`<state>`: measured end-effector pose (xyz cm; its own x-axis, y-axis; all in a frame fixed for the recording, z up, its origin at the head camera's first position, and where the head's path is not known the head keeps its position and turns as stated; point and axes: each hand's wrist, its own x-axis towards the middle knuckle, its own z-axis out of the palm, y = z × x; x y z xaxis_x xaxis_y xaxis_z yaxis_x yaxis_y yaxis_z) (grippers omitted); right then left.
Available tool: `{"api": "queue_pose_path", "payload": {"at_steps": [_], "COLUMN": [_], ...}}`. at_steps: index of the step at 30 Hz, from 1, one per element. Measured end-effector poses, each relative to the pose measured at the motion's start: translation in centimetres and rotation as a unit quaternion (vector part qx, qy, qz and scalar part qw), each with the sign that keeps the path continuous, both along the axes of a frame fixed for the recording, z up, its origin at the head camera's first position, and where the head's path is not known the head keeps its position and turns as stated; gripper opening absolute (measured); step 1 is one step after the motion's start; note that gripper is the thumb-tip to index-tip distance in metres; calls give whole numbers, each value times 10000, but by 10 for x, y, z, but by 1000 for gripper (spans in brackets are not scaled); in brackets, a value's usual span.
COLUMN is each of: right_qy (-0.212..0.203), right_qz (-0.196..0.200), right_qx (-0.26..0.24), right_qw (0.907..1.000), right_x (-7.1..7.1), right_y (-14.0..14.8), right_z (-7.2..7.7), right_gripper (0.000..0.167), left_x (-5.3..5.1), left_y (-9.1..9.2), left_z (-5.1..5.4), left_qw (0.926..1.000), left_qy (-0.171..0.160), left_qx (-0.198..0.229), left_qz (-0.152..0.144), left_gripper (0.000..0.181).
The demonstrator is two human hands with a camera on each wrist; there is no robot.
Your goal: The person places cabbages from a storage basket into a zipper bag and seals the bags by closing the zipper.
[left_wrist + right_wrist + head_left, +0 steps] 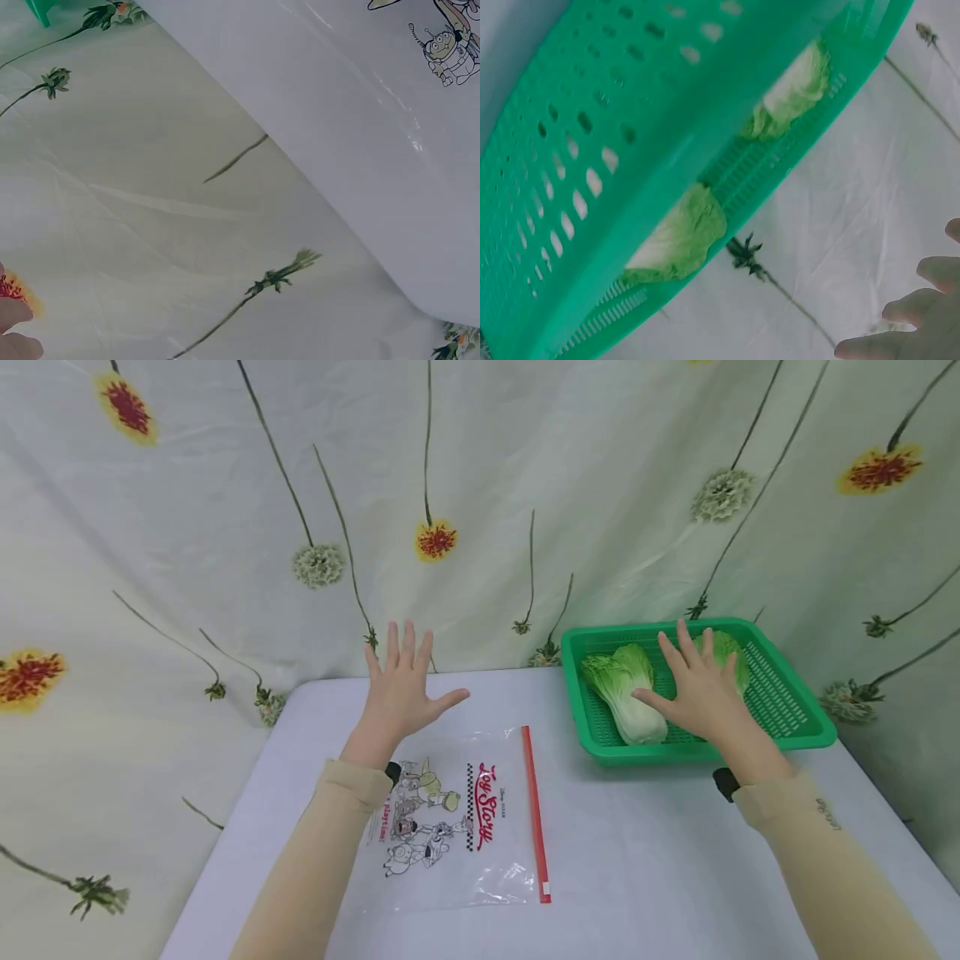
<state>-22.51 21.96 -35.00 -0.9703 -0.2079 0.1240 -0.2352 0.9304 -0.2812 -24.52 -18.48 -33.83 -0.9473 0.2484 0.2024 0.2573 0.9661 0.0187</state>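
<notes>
A: What does the head view show?

B: The left hand [401, 689] is raised, its fingers straight and spread, the thumb stretched out sideways. The plastic bag [498, 868] with the "Toy Story" print lies flat on the white table [630, 860], near that hand and partly behind the sleeve [300, 868]. Its red strip [536, 814] runs along the right edge.

A: And the right hand [701, 693]?

B: Fingers apart too, in front of the green basket [780, 702]. One pale-stemmed cabbage [637, 718] lies inside, left of the hand; a second cabbage [733, 650] shows partly behind the fingers.

A: The left wrist view?

B: Only fingertips reach the lower left corner, so from there I can't tell their spread. Part of the bag's print sits at the upper right, and the flowered cloth [150, 225] fills much of the rest.

A: The right wrist view?

B: The basket slants across, both cabbages' leafy ends visible inside. The fingers, at the lower right, stand apart, beside the basket.
</notes>
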Motion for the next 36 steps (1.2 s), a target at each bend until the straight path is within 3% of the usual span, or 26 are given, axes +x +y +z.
{"api": "queue_pose_path", "payload": {"at_steps": [7, 14, 25, 30, 36], "right_qy": [69, 433, 1194, 989, 329], "right_qz": [529, 1224, 2484, 2833, 2862], "right_qx": [-94, -141, -375, -260, -268], "right_qw": [9985, 9914, 9605, 9536, 9572], "right_x": [15, 35, 68, 78, 80], "right_y": [-25, -59, -94, -104, -108], "right_z": [-12, -31, -69, -86, -108], "right_gripper": [93, 89, 82, 78, 74], "left_x": [18, 41, 73, 83, 92], "left_y": [3, 10, 24, 33, 43], "left_z": [-9, -27, -58, -74, -99], "left_qw": [9994, 9960, 9867, 9809, 9748], "left_qy": [0, -31, -50, -263, -553], "left_qx": [44, -94, -313, -416, -423], "left_qz": [-350, -887, -1595, -1884, -2118], "left_gripper": [106, 100, 94, 93, 92]}}
